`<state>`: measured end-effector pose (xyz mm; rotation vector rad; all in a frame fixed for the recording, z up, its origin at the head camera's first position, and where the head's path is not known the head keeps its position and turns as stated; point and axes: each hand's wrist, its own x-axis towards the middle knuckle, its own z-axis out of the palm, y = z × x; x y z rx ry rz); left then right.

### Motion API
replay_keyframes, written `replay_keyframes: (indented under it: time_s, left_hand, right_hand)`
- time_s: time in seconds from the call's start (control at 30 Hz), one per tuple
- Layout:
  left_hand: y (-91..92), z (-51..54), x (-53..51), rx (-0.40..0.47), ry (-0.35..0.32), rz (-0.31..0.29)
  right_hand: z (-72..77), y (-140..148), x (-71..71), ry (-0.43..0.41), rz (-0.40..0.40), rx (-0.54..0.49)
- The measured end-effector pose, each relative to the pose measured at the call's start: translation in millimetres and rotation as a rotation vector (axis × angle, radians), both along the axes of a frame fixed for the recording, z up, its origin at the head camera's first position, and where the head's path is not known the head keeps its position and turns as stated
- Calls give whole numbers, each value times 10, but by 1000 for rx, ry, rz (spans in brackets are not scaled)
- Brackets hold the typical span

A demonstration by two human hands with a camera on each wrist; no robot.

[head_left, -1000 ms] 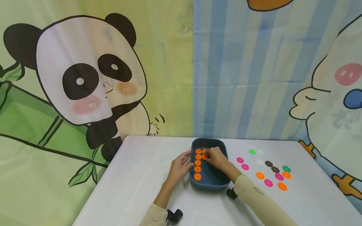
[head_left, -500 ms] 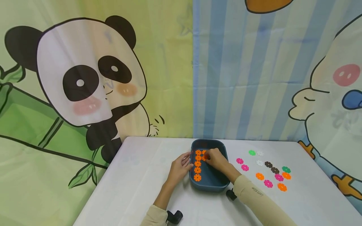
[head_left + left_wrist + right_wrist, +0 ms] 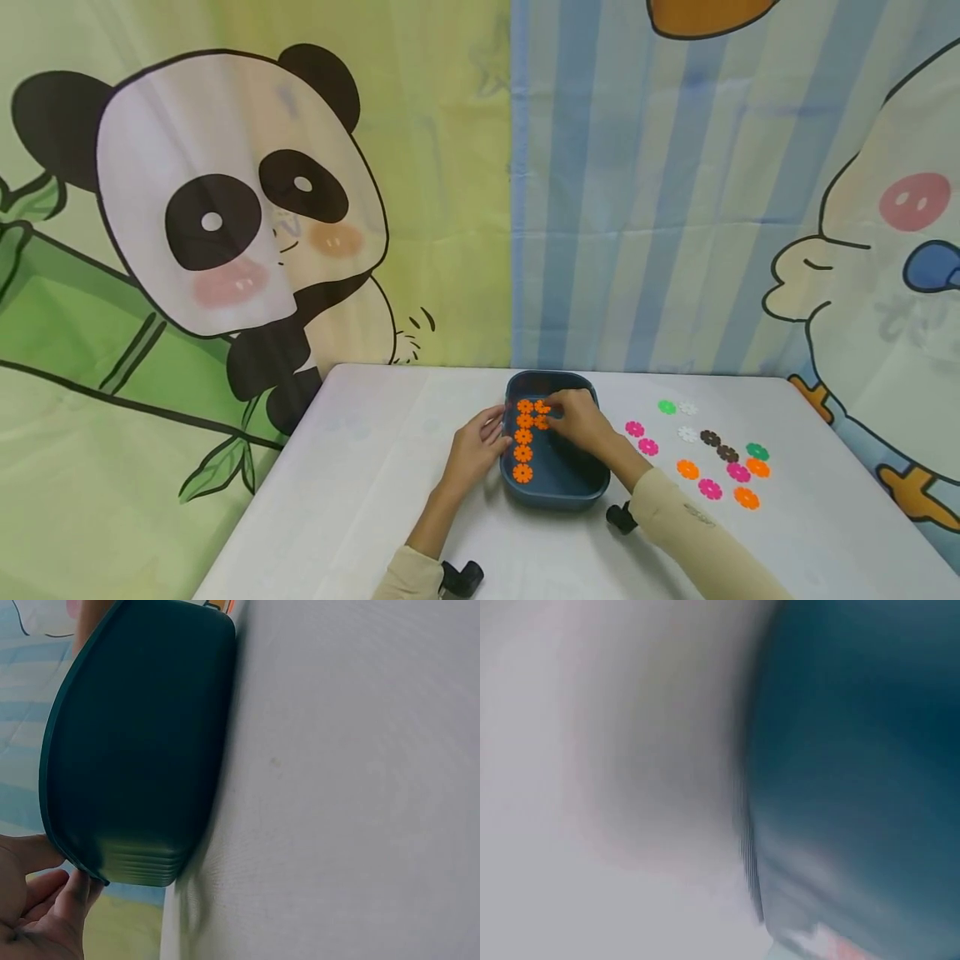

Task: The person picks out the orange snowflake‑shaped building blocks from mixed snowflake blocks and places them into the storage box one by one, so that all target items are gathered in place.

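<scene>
A dark blue plastic basin [image 3: 566,485] stands on the table. Inside it, orange flower-shaped discs [image 3: 522,453] form a column along the left wall, with two more orange discs [image 3: 542,422] beside the column's far end. My left hand [image 3: 468,450] holds the basin's left rim between thumb and fingers; the left wrist view shows this hand [image 3: 45,915] at the rim of the basin [image 3: 142,735]. Over the basin, my right hand [image 3: 581,421] has its fingertips beside the two discs, apparently holding nothing. The right wrist view is blurred and shows the basin's outside [image 3: 855,750], not the fingers.
Loose flower discs lie on the white table [image 3: 375,467] right of the basin: pink [image 3: 710,489], orange [image 3: 746,498], brown [image 3: 727,454], white [image 3: 687,434] and green [image 3: 757,451]. A printed curtain [image 3: 450,208] hangs behind the table.
My right hand has drawn back slightly from the two discs in the second column, which now show more fully. My left hand stays at the rim.
</scene>
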<state>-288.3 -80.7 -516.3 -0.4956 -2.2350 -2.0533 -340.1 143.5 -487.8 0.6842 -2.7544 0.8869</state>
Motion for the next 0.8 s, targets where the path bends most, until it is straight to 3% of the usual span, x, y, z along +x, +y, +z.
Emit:
replay_keyframes:
  time_s: [0.2,0.37,0.47,0.7,0.8]
  left_hand:
    - [10,33,25,-2,-1,1]
    - [1,198,144,-10,-8,-8]
    - [-22,147,107,-16,8,2]
    - [-13,243,154,-6,10,-18]
    - [3,122,76,1,6,-13]
  right_hand:
    - [116,285,128,49,-1,-14]
    - [178,600,247,103,-13,-41]
    - [208,771,313,121,-36,-57]
    - [232,1129,522,57,-134,-28]
    - [195,1300,616,20,-166,-1]
